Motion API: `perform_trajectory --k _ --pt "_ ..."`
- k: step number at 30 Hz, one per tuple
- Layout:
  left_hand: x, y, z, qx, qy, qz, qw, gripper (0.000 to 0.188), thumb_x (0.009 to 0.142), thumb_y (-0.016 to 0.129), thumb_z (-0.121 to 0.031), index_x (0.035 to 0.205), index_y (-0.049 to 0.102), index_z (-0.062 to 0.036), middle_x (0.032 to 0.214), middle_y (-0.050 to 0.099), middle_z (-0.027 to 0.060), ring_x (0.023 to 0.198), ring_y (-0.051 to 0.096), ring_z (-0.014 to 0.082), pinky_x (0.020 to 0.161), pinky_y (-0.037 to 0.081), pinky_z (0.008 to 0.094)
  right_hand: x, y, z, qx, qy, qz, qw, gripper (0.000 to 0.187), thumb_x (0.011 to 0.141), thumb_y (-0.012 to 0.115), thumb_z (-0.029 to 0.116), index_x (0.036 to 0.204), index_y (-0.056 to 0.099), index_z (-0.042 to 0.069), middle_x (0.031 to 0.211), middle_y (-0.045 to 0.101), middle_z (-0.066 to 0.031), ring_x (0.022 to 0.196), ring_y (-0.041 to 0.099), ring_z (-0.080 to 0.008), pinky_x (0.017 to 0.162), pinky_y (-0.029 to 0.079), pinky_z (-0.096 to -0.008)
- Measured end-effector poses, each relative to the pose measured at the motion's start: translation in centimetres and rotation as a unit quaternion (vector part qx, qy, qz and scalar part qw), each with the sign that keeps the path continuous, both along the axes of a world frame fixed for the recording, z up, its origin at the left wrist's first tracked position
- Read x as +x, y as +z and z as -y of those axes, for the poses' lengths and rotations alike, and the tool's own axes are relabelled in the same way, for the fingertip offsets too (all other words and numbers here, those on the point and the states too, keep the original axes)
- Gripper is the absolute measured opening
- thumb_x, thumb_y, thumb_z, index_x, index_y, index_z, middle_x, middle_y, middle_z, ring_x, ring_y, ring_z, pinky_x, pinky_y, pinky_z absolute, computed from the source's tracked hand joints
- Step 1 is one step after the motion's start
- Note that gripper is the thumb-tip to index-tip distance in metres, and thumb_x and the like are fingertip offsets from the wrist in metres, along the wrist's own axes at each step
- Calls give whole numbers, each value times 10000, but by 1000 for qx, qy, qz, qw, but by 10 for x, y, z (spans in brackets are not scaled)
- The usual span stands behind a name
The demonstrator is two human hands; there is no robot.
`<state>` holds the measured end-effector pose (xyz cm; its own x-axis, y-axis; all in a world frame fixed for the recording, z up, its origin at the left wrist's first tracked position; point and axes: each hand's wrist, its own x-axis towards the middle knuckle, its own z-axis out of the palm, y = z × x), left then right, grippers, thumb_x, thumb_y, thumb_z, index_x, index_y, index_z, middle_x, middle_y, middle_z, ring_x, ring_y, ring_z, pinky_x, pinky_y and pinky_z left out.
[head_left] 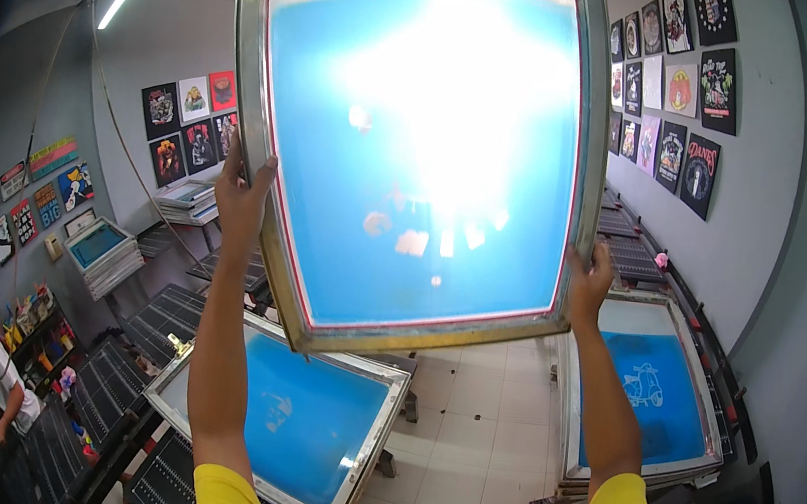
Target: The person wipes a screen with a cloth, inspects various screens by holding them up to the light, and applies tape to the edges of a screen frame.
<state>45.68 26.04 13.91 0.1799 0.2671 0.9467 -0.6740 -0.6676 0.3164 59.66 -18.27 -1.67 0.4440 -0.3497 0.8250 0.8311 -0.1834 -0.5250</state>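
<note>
Raised in front of me is a large screen printing frame (pixel 315 231) with blue mesh and a metal border. Bright light glares through its upper middle, and small pale patches show in the blue lower down. My left hand (pixel 245 187) grips its left side, thumb on the front edge. On the lower right side, my right hand (pixel 589 283) is closed around the border. The backs of both grips are partly hidden by the frame, which tilts slightly, its lower left corner hanging lowest.
Another blue screen (pixel 322 423) lies below my left arm. To the right, a screen with a scooter design (pixel 649 383) rests on a stack. Black slatted printing tables (pixel 158 323) line the left. A person (pixel 4 384) stands far left. Prints (pixel 716 89) hang on the walls.
</note>
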Motion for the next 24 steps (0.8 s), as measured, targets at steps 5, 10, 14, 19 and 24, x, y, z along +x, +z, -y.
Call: perform_trajectory --k 5,10,14,19,24 --pt "-23 -26 -5 -24 -17 -4 1000 687 869 673 -119 1460 357 30 1247 597 179 900 604 113 734 500 247 -12 -46 -25 22 54 -11 998 269 860 677 78 1102 606 -18 929 493 -28 860 509 -126 722 403 -248" --pt "-36 -42 -14 -32 -35 -24 999 704 873 671 -102 1473 326 27 1281 582 188 925 618 125 746 514 255 -16 -76 -43 50 78 -26 995 261 862 664 33 1108 599 -20 895 447 6 769 445 -83 639 366 -215" --pt "-44 -46 -19 -38 -55 -29 997 699 877 663 -78 1475 317 29 1288 581 184 969 618 133 793 517 264 -21 -87 -50 26 61 -34 997 253 873 653 33 1113 594 -22 918 456 5 805 448 -85 680 368 -218" --pt "-57 -49 -22 -45 -58 -35 997 701 876 662 -73 1480 317 17 1289 580 183 992 613 135 826 509 270 -40 -89 -61 44 82 -58 994 243 892 631 34 1120 585 -35 963 492 -15 908 492 -108 798 395 -240" --pt "-82 -51 -6 -69 -52 -102 991 691 876 656 -88 1475 328 23 1386 503 179 1155 539 180 979 436 312 -47 -107 -55 56 83 -47 994 226 892 625 33 1103 591 -41 945 489 -15 890 482 -107 796 388 -237"
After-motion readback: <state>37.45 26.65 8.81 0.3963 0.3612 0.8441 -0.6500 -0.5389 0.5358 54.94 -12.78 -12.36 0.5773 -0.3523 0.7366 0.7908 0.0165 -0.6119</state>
